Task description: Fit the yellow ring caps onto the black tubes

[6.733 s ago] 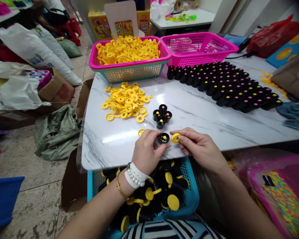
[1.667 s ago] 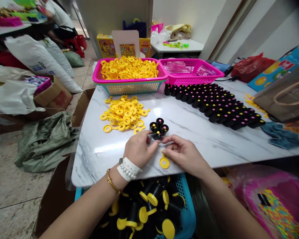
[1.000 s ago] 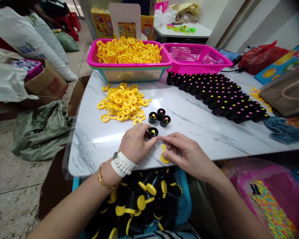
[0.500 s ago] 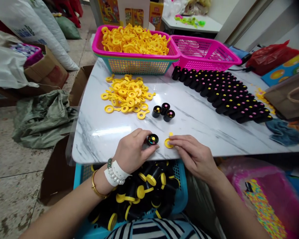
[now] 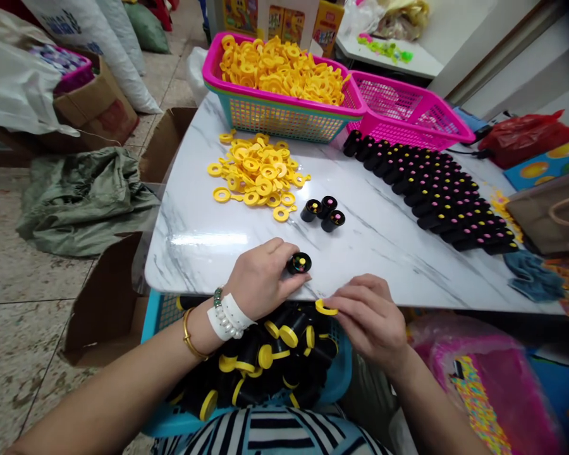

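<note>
Ring [image 5: 326, 308]: just below frame centre, now past the table's [image 5: 180, 272] near edge; half a second ago, over the tabletop.
Cup [image 5: 301, 262]: frame centre, apart from ring.
Around: three cups [image 5: 326, 213] above, crate [image 5: 345, 373] below.
Left hand [image 5: 260, 278]: gripping cup's sides.
Right hand [image 5: 372, 316]: fingertips pinching ring's right side.

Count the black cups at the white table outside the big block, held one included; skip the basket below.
4: a held cup in the left hand, and three clustered cups beyond it, right of the yellow ring heap.
</note>
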A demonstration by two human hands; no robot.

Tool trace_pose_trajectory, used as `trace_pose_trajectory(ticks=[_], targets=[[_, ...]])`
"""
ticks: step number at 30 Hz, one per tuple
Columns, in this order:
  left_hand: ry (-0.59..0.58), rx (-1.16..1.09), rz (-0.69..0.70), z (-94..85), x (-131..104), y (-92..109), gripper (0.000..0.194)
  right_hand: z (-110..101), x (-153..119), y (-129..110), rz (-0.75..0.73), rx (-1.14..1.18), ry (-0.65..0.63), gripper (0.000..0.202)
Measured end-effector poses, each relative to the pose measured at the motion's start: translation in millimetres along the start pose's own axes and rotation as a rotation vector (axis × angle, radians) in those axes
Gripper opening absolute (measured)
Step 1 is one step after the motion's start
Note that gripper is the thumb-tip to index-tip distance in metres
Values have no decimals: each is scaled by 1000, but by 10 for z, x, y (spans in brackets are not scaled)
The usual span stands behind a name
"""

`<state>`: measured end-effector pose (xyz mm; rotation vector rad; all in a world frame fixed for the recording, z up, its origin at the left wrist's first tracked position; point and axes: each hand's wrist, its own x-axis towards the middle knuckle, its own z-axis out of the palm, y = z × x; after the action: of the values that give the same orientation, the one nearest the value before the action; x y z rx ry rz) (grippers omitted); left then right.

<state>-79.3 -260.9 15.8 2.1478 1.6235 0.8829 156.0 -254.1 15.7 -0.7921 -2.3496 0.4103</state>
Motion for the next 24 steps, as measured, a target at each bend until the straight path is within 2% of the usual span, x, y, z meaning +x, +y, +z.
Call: trace_pose_trajectory(ticks=[2,5,8,11,18,24], targets=[[0,7,-3,3,-5,-2,26,-11,127,-93,136,188,4,21],[15,-3,5,14,-11,-17,25,5,375,-165,342,435,-85,29],[15,-12,0,22,-15,-34,25,51,593,-163,572,690,-159,35],[-10,-13,-3,21,-20,-38,23,92,729,-121,739,812,-143,26],[-40,-20,-21,10,-29,-42,24,156,808,-39,832,895,-208,21],[-45,-21,-39,15,-19,-41,23,156,842,-75,845,873,-162,17]])
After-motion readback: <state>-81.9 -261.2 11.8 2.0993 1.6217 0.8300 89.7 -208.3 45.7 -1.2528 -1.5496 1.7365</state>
